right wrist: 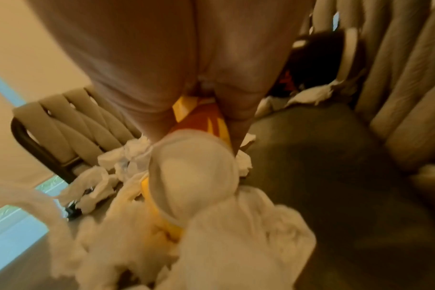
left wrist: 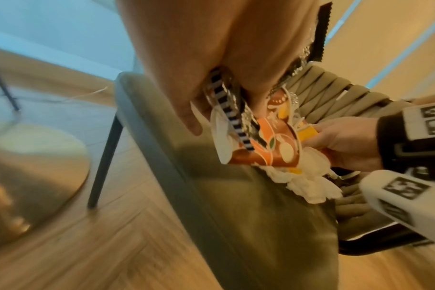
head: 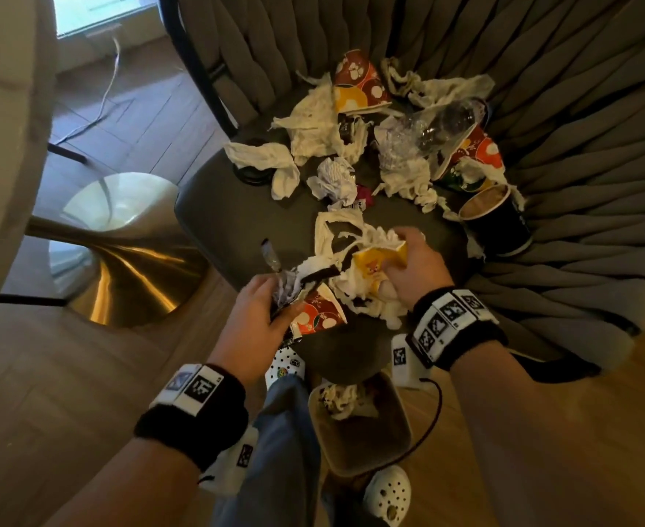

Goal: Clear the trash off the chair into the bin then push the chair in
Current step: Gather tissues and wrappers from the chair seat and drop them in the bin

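Note:
A grey chair (head: 218, 218) with a woven back carries crumpled tissues (head: 313, 127), paper cups (head: 358, 83), a clear plastic bottle (head: 438, 125) and a dark cup (head: 497, 218). At the seat's front edge my left hand (head: 263, 317) grips a striped wrapper (left wrist: 226, 106) together with a red patterned paper cup (head: 319, 311). Beside it my right hand (head: 416, 260) grips a yellow paper cup (head: 376, 260) with white tissue (right wrist: 236, 235) bunched around it. A tan bin (head: 366, 450) stands on the floor below the seat, with some tissue inside.
A gold table pedestal base (head: 123, 260) stands left of the chair, with a cable (head: 104, 93) trailing on the wood floor behind. My legs and white clogs (head: 387, 492) flank the bin. A black lid (head: 252, 173) lies near the seat's left edge.

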The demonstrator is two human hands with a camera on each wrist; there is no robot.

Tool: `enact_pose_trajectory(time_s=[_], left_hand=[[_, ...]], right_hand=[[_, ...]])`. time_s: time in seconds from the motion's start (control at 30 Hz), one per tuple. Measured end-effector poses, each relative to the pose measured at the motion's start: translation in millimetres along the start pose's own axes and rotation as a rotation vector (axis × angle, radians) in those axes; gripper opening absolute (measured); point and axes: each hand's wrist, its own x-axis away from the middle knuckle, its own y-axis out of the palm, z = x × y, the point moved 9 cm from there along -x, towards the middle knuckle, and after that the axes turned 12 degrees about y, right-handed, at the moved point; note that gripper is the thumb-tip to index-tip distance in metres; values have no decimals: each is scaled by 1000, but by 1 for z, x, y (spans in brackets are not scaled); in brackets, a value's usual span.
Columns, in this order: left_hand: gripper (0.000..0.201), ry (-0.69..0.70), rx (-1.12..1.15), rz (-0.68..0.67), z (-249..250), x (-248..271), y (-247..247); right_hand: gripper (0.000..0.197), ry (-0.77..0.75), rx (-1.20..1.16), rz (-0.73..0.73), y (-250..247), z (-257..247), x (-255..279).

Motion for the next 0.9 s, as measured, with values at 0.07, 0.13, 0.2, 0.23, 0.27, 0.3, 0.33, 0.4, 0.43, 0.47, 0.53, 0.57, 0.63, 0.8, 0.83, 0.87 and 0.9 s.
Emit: enact_pose_trajectory(time_s=[0.07, 0.13, 0.2, 0.23, 0.27, 0.3, 0.33, 0.4, 0.43, 0.47, 0.53, 0.57, 0.63, 0.8, 0.83, 0.87, 0.9], left_hand=[[51, 95, -161, -100, 16, -22, -1], [43, 173, -256, -149, 29, -46, -4], [39, 213, -311, -144, 36, -69, -9], [39, 221, -329, -126, 38, -79, -14], [38, 221, -344, -102, 39, -89, -20], [37, 221, -361, -76, 42, -99, -27], [36, 222, -382, -55, 44, -109, -32], [37, 222, -431, -56, 47, -127, -38], [38, 221, -443, -76, 48, -135, -37], [39, 219, -444, -104, 47, -142, -34], [43, 219, -440, -146, 47, -154, -26], [47, 217, -444, -157, 46, -159, -22], [54, 201, -470, -167, 41, -166, -15], [63, 190, -415, -73, 33, -169, -11], [60, 205, -359, -48, 35, -166, -11], [55, 217, -299, -28, 37, -161, -11], [48, 225, -236, -16, 39, -154, -11]], right_hand=[[58, -2, -41, 43, -14, 12, 10], [51, 26, -39, 120, -30, 27, 18], [46, 31, -88, 190, -43, 40, 27], [44, 17, -133, 220, -49, 44, 32], [43, -2, -185, 246, -53, 47, 35], [43, -28, -222, 262, -55, 47, 37], [42, -50, -233, 265, -54, 45, 38], [41, -68, -206, 216, -38, 40, 33], [40, -67, -154, 174, -24, 36, 29], [39, -57, -78, 129, -8, 33, 26], [39, 9, 49, 33, 23, 30, 22], [39, 52, 64, 5, 32, 29, 22], [40, 63, 71, 20, 39, 23, 21], [46, 96, -62, 15, 32, 24, 15], [49, 117, -144, -1, 27, 26, 16], [54, 124, -204, -17, 23, 28, 17], [58, 104, -229, -18, 18, 27, 18]])
